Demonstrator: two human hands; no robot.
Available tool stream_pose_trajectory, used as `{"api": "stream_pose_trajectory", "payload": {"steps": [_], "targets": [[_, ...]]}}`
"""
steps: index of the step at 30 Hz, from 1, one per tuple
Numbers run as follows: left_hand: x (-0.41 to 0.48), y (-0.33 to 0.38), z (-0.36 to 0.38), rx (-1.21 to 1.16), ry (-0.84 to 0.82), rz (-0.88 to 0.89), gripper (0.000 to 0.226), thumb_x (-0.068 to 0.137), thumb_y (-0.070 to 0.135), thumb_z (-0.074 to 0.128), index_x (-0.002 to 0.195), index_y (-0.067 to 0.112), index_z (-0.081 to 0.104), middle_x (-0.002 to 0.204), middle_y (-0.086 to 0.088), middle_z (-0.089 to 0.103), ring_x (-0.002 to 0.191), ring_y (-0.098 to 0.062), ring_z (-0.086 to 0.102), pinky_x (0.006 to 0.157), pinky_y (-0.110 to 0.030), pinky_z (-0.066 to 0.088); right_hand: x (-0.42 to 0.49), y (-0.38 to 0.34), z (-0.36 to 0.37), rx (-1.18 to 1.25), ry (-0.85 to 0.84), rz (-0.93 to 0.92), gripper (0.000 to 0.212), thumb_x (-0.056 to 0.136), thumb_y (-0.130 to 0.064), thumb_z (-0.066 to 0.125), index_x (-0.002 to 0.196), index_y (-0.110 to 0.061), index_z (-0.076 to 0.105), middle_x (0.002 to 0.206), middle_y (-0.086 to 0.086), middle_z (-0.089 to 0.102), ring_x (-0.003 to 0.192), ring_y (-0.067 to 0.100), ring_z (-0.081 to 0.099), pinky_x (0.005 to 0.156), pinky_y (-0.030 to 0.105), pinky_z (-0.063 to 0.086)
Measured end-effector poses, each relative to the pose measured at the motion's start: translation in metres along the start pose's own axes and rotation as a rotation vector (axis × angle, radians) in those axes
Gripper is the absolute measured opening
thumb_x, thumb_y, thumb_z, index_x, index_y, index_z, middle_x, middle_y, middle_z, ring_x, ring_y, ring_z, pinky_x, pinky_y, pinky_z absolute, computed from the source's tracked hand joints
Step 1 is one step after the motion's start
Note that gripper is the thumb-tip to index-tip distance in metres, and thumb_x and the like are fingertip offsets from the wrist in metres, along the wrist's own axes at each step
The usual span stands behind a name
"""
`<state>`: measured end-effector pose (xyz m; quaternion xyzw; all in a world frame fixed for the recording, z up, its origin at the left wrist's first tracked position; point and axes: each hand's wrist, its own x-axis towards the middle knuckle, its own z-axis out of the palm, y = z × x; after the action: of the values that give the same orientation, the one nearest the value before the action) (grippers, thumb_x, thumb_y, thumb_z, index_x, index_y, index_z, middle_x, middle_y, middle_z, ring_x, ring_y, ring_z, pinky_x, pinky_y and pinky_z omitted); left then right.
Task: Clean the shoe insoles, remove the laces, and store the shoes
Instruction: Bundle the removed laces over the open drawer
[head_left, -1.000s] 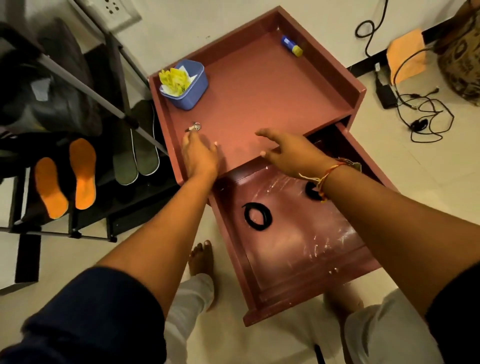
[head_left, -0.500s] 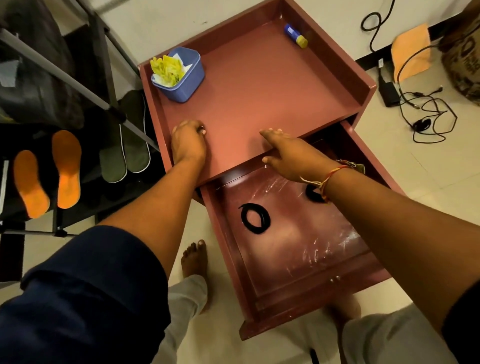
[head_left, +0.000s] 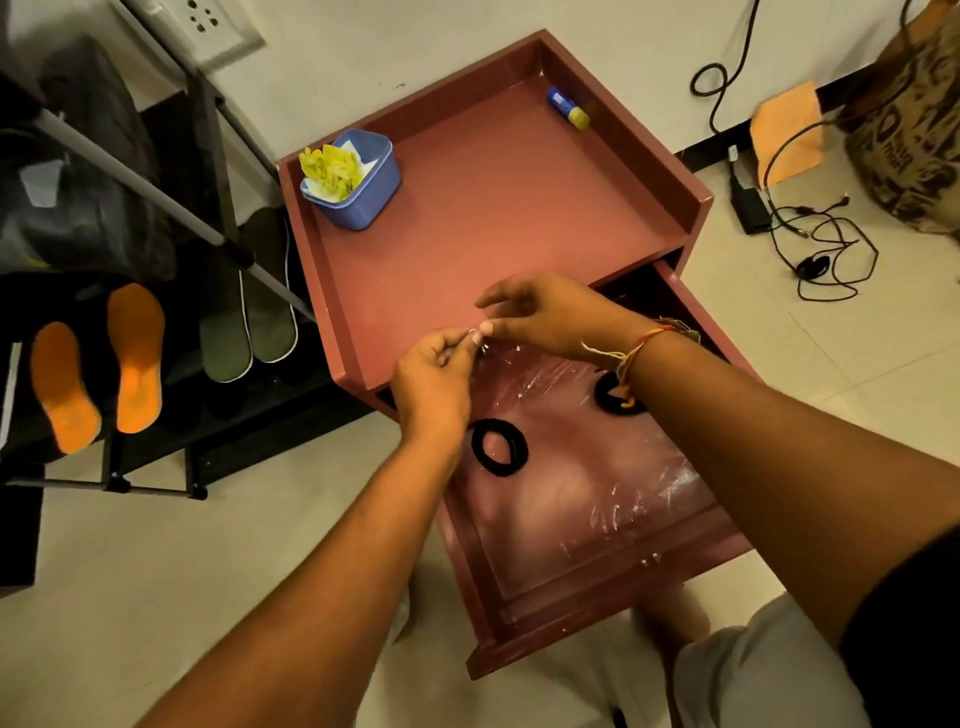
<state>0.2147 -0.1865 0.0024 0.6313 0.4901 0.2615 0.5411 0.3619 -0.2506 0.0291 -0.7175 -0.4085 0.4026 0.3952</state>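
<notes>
orange insoles (head_left: 93, 374), blue tub (head_left: 358, 184) of yellow cloth (head_left: 330, 169), reddish-brown cabinet (head_left: 467, 218), black coiled laces (head_left: 500, 447)
</notes>
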Motion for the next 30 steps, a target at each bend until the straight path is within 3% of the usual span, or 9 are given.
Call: {"api": "stream_pose_trajectory", "payload": {"steps": [2, 5, 12, 19, 22, 24, 27, 30], "targets": [[-0.016, 0.004, 0.009, -0.143, -0.06, -0.095, 0.006, 0.096, 0.017, 0.067, 0.095, 0.014, 0.072, 0.091, -0.013, 0.077, 0.082, -0.021, 0.072, 0.069, -0.027, 0.057, -0.006, 0.0, -0.004, 0.043, -0.058, 0.014, 0.028, 0.088, -0.02, 0.073, 0.115, -0.014, 0.07, 0.097, 0.004, 0.075, 0.086, 0.016, 0.072, 0.073, 0.02, 0.059], [-0.033, 0.005, 0.014, -0.242, -0.104, -0.207, 0.012, 0.099, 0.013, 0.062, 0.104, 0.004, 0.067, 0.089, -0.012, 0.075, 0.072, -0.013, 0.074, 0.063, -0.02, 0.057, -0.014, 0.006, -0.013, 0.041, -0.179, 0.099, 0.017, 0.084, -0.023, 0.076, 0.1, -0.017, 0.077, 0.087, 0.006, 0.076, 0.08, 0.017, 0.071, 0.08, 0.037, 0.061], [-0.045, -0.014, 0.014, -0.373, -0.209, -0.383, 0.011, 0.101, 0.012, 0.057, 0.104, 0.004, 0.065, 0.089, -0.013, 0.075, 0.078, -0.017, 0.075, 0.074, -0.026, 0.062, -0.019, 0.029, -0.01, -0.052, -0.309, 0.266, 0.021, 0.081, -0.012, 0.078, 0.101, -0.017, 0.076, 0.085, 0.0, 0.076, 0.078, 0.011, 0.069, 0.07, 0.024, 0.059], [-0.041, -0.041, 0.02, -0.219, -0.261, -0.441, 0.023, 0.1, 0.005, 0.057, 0.12, 0.001, 0.046, 0.094, -0.019, 0.068, 0.064, -0.017, 0.071, 0.061, -0.023, 0.06, -0.016, 0.067, 0.01, -0.066, -0.327, 0.363, 0.015, 0.079, -0.014, 0.081, 0.092, -0.019, 0.077, 0.077, -0.001, 0.075, 0.072, 0.008, 0.07, 0.062, 0.024, 0.055], [-0.035, -0.056, 0.021, -0.139, -0.274, -0.467, 0.027, 0.101, 0.004, 0.057, 0.124, 0.004, 0.044, 0.108, -0.025, 0.066, 0.069, -0.018, 0.07, 0.06, -0.022, 0.06, -0.015, 0.08, 0.017, -0.083, -0.305, 0.375, 0.011, 0.079, -0.012, 0.081, 0.087, -0.017, 0.077, 0.073, 0.001, 0.074, 0.066, 0.01, 0.067, 0.065, 0.028, 0.056], [-0.033, -0.066, 0.02, -0.046, -0.303, -0.464, 0.019, 0.103, 0.003, 0.051, 0.12, 0.008, 0.044, 0.115, -0.023, 0.063, 0.076, -0.017, 0.068, 0.063, -0.021, 0.058, -0.01, 0.089, 0.016, -0.188, -0.257, 0.38, 0.01, 0.079, -0.009, 0.079, 0.088, -0.014, 0.077, 0.077, 0.004, 0.073, 0.069, 0.014, 0.065, 0.066, 0.029, 0.055], [-0.029, -0.082, 0.016, 0.108, -0.323, -0.45, 0.013, 0.103, 0.002, 0.047, 0.113, 0.011, 0.047, 0.115, -0.017, 0.062, 0.083, -0.015, 0.066, 0.075, -0.026, 0.056, -0.006, 0.109, 0.009, -0.442, -0.151, 0.422, 0.023, 0.088, -0.011, 0.068, 0.11, -0.007, 0.071, 0.108, 0.013, 0.07, 0.086, 0.02, 0.057, 0.082, 0.032, 0.05], [-0.022, -0.094, 0.015, 0.248, -0.315, -0.42, 0.015, 0.099, 0.007, 0.058, 0.097, 0.022, 0.054, 0.11, -0.009, 0.066, 0.101, -0.024, 0.068, 0.094, -0.04, 0.057, -0.012, 0.122, 0.012, -0.581, -0.245, 0.491, 0.026, 0.086, -0.022, 0.074, 0.11, -0.012, 0.073, 0.111, 0.004, 0.071, 0.099, 0.022, 0.065, 0.095, 0.035, 0.051]]}}
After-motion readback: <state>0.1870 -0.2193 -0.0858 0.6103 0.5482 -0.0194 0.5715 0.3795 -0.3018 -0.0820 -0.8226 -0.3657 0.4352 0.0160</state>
